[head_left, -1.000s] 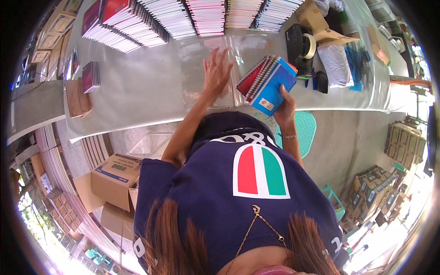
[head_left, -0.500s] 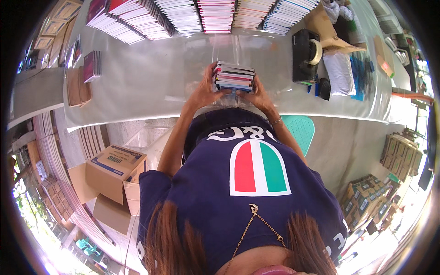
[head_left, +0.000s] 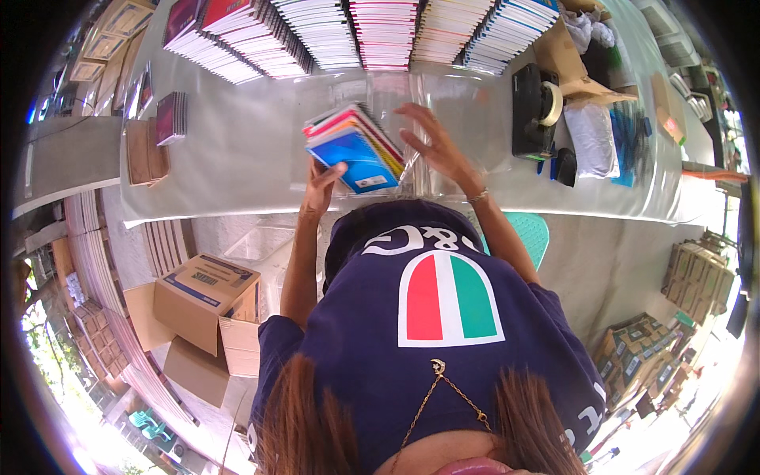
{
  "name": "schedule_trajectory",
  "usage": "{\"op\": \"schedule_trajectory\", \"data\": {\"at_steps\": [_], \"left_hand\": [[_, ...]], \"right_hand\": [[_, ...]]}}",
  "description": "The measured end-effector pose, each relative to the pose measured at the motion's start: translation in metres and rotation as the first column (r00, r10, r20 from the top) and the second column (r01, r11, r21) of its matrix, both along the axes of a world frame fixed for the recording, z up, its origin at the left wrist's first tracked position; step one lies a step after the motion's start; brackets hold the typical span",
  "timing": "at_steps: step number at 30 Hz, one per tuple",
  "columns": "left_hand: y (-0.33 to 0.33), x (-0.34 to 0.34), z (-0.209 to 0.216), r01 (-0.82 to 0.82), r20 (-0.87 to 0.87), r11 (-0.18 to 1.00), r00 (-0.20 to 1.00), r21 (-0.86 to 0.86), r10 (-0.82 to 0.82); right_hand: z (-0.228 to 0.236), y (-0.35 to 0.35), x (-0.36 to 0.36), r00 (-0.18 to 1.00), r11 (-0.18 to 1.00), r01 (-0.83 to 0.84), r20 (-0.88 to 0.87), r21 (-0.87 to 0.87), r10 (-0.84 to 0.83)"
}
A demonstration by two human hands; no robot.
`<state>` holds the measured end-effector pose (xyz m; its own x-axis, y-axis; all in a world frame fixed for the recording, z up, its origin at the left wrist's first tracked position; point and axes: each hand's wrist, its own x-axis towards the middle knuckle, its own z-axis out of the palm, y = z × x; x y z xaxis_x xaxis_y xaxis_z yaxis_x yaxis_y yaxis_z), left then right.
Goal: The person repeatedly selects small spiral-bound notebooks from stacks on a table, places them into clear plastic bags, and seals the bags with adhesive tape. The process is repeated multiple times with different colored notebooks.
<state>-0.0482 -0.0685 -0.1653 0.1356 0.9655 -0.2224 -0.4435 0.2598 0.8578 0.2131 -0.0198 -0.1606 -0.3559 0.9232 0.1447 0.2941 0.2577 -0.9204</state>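
Both hands work at mid-frame above the long grey table (head_left: 237, 158). Gripping from below, the left hand (head_left: 321, 186) closes its fingers on the lower edge of a fanned stack of thin bright-covered notebooks (head_left: 356, 146), blue cover facing the camera. That stack sits just left of centre, tilted, its long axis running from upper left to lower right, with the spread edges pointing toward the upper right. Next to it, the right hand (head_left: 439, 146) is open, fingers splayed and bent, resting on a clear plastic sheet or bag (head_left: 443, 95); whether it pinches the plastic cannot be told. Both forearms rise from the lower middle, elbows bent outward. Rows of stacked notebooks (head_left: 364, 32) line the upper edge. A black tape dispenser (head_left: 534, 111) stands at upper right. An open brown cardboard box (head_left: 202, 305) lies at lower left.
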Motion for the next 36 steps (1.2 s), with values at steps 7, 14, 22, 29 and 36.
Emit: {"op": "schedule_trajectory", "data": {"at_steps": [7,14,22,29,36], "left_hand": [[-0.007,-0.026,-0.008,-0.108,0.123,0.987,0.985,-0.117,0.122],[-0.009,-0.025,-0.032,-0.069,0.150,0.991,0.985,-0.118,0.087],[-0.011,-0.003,-0.035,0.009,0.123,0.984,0.992,-0.176,0.013],[-0.023,-0.015,-0.046,-0.036,0.058,0.977,0.997,-0.210,0.049],[-0.020,-0.013,-0.026,-0.035,0.072,0.992,0.996,-0.121,0.043]], "right_hand": [[-0.028,-0.020,-0.001,0.694,0.931,-0.085,0.692,0.354,-0.199],[-0.024,-0.054,0.072,0.711,0.949,0.207,0.629,0.239,-0.314],[-0.045,-0.049,0.113,0.824,0.931,0.216,0.456,0.295,-0.336],[-0.038,-0.060,0.109,0.730,0.914,0.285,0.553,0.289,-0.402],[-0.020,-0.068,0.084,0.716,0.886,0.319,0.527,0.336,-0.458]]}}
